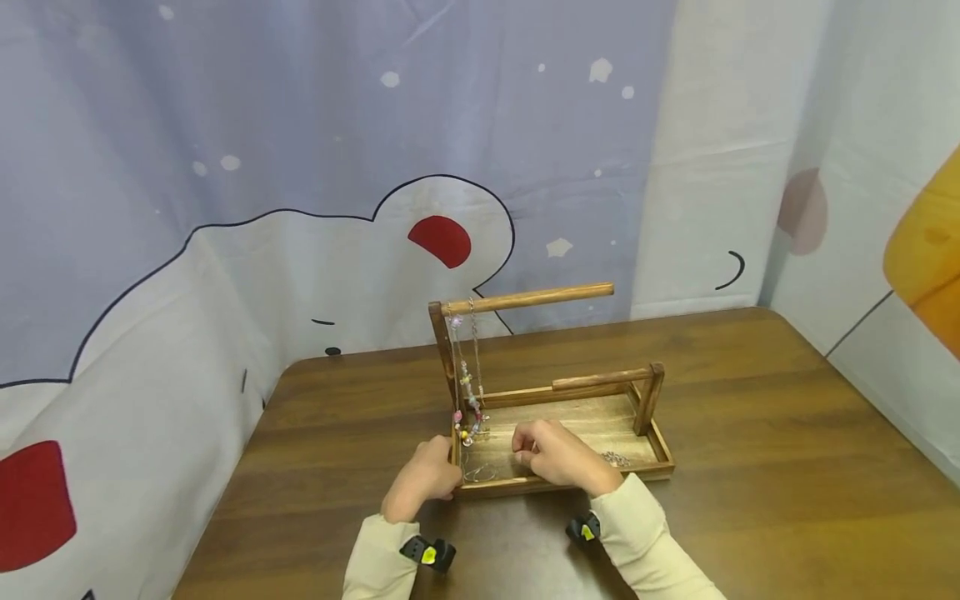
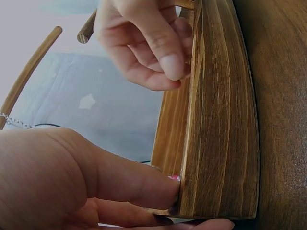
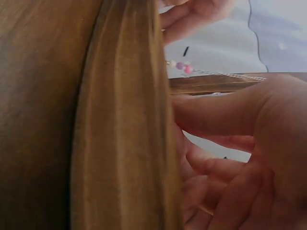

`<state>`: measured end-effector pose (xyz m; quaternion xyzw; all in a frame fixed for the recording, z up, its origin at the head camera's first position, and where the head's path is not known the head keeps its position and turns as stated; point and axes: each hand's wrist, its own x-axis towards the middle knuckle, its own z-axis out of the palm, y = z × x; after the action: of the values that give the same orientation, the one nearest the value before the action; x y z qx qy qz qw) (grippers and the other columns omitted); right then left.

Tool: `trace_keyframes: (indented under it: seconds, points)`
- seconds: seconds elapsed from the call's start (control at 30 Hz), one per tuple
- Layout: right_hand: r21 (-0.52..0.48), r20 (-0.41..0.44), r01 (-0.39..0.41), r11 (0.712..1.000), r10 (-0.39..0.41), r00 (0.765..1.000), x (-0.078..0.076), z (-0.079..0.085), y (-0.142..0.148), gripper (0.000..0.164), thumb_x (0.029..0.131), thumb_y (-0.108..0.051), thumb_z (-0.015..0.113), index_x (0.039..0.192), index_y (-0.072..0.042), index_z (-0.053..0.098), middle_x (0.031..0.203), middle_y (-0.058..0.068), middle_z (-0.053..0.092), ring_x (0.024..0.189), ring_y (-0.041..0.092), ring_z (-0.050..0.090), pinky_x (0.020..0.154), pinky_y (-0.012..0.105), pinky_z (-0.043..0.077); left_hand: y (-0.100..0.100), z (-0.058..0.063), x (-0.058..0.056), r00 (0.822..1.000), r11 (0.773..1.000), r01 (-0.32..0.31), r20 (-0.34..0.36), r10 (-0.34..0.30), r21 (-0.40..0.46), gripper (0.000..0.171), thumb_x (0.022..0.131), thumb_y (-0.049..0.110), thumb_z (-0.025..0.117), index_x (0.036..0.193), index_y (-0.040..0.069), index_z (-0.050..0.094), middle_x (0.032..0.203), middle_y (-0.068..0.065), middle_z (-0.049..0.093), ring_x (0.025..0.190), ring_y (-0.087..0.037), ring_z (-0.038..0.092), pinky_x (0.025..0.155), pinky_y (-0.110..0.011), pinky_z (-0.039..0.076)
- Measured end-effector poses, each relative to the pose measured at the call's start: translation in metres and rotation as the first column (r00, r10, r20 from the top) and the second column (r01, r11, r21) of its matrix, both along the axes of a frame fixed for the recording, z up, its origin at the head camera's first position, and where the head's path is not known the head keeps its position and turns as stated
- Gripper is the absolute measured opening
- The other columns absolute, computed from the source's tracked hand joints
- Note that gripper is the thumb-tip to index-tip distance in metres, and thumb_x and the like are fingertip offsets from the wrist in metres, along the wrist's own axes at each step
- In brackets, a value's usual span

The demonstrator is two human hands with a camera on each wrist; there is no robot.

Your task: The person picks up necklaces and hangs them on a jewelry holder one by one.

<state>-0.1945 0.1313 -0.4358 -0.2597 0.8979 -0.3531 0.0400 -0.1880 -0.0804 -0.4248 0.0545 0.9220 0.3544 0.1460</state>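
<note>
Left hand (image 1: pixel 424 477) gripping wooden tray (image 1: pixel 592 417) | right hand (image 1: pixel 557 451) curled, grasp unclear | chain (image 1: pixel 616 459) inside

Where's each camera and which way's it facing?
Head: on the head, facing forward and down at the wooden tray; left hand, right hand and sleeves show.
Left wrist: on that wrist, facing along the tray's near wall; left hand close, right hand beyond.
Right wrist: on that wrist, facing along the same wall; right hand close, left hand beyond.
Both wrist views share that wall and both hands.
</note>
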Motion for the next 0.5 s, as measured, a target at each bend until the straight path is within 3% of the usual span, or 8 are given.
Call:
trace_keyframes:
  seconds: [0.23, 0.5]
  points:
    - [0.03, 0.031, 0.047, 0.998, -0.048, 0.998, -0.004, -0.012, 0.0, 0.007, 0.078, -0.004, 0.063, 0.076, -0.01, 0.062, 0.064, -0.003, 0.058, 0.057, 0.008, 0.05, 0.055, 0.025, 0.043, 0.0, 0.001, -0.001, 1.0, 1.0, -0.009, 0.009, 0.009, -0.005, 0.03, 0.07, -0.007, 0.052, 0.099, -0.008, 0.057, 0.076, -0.012, 0.054, 0.052, -0.018, 0.057, 0.045, -0.026, 0.05]
    - [0.061, 0.006, 0.055, 0.997, -0.056, 0.998, -0.006, -0.023, 0.002, 0.009, 0.074, -0.008, 0.069, 0.072, -0.013, 0.062, 0.06, -0.007, 0.055, 0.056, 0.007, 0.048, 0.056, 0.025, 0.042, 0.003, 0.0, -0.001, 0.999, 1.0, -0.019, 0.036, 0.019, -0.016, 0.033, 0.072, -0.007, 0.053, 0.106, -0.009, 0.055, 0.078, -0.013, 0.054, 0.055, -0.019, 0.057, 0.047, -0.027, 0.05]
